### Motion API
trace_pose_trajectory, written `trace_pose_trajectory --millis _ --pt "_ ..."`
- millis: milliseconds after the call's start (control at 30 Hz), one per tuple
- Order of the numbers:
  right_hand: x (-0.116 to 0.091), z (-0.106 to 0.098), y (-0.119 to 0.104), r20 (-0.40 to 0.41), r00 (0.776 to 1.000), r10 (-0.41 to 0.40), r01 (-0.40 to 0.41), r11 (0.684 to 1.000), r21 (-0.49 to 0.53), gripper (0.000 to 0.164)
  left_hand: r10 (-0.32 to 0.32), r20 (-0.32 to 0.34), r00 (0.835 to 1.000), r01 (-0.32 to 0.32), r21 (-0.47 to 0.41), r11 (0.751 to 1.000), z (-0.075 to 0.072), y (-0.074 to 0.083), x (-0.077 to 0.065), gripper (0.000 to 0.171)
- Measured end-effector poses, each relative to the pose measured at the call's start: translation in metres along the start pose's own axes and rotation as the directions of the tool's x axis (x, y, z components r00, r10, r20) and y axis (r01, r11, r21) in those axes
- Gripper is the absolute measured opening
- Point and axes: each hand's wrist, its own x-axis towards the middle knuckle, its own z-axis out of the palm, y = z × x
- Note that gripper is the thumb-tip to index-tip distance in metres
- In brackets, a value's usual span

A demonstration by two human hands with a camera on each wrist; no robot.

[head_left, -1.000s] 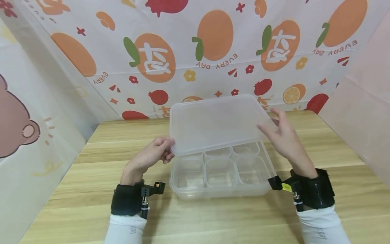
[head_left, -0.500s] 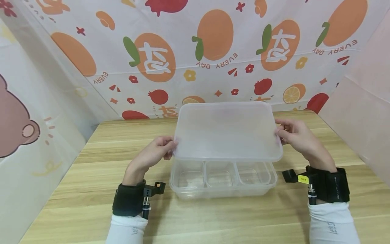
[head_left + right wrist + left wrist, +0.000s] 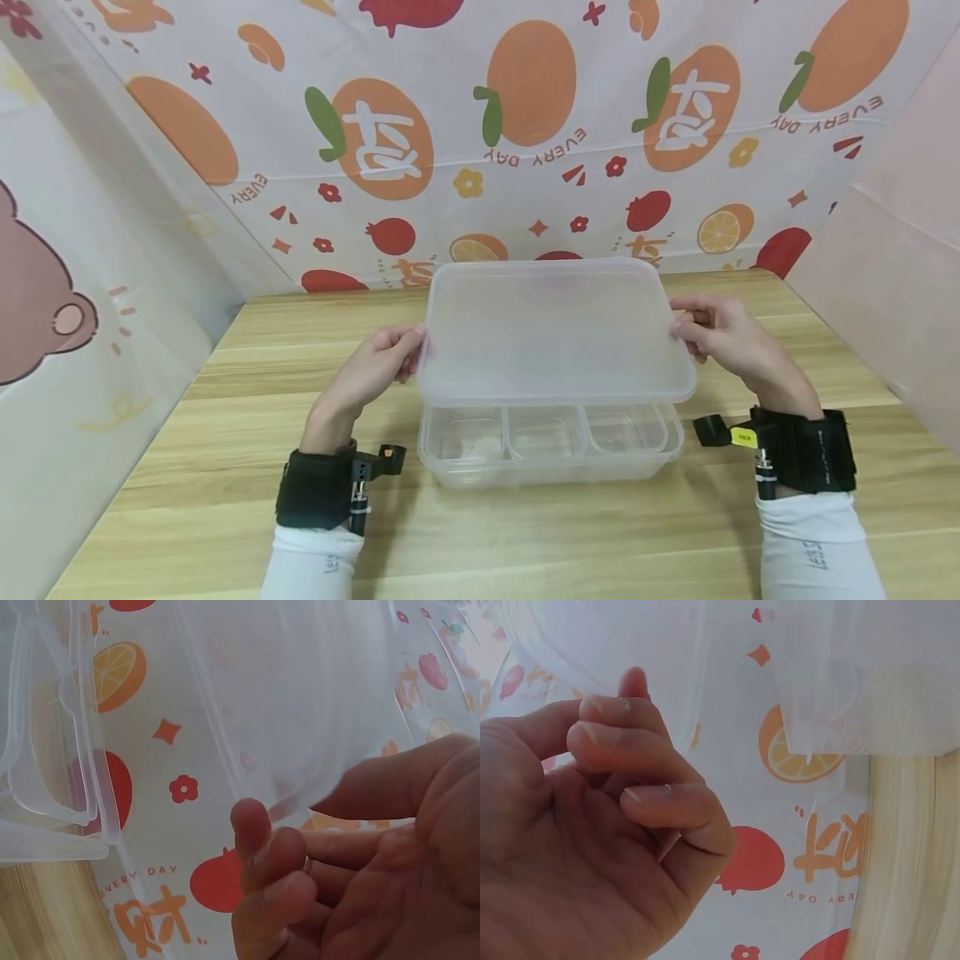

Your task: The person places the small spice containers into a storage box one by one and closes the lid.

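A frosted, rectangular plastic lid [image 3: 558, 333] is held above a clear plastic container [image 3: 547, 473], covering the container's back half in the head view. My left hand [image 3: 375, 367] pinches the lid's left edge, thumb on top. On the opposite side, my right hand [image 3: 731, 346] pinches the right edge between thumb and fingers. The container sits on the table with several square compartments; its front row shows below the lid. In the left wrist view the curled fingers [image 3: 682, 806] are at the lid's rim. The right wrist view shows the container's corner [image 3: 56, 787] left of the hand.
The light wood table [image 3: 525, 542] ends at a fruit-printed cloth [image 3: 465, 142] hanging along its back. Pale cloths, one with a bear print [image 3: 37, 292], stand along the left and right sides. Black wrist straps [image 3: 315, 490] carry small cameras.
My right hand has moved right and taken hold of the lid's right edge. The tilted lid has been levelled and lowered slightly toward the person. The container has stayed in place.
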Motion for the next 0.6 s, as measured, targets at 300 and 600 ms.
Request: trace_pose_trajectory --millis 300,600 --pt "-0.0014 -0.0033 0.0034 0.08 0.997 -0.003 0.002 1.0 0.011 0.039 0.0 0.08 0.997 -0.004 0.049 0.999 -0.0043 -0.0028 -0.0014 0.04" --pt "-0.0028 -0.0087 0.008 0.178 0.983 0.041 -0.043 0.999 0.012 0.037 -0.022 0.178 0.984 0.007 0.085 0.996 -0.0103 -0.0033 -0.0036 0.038"
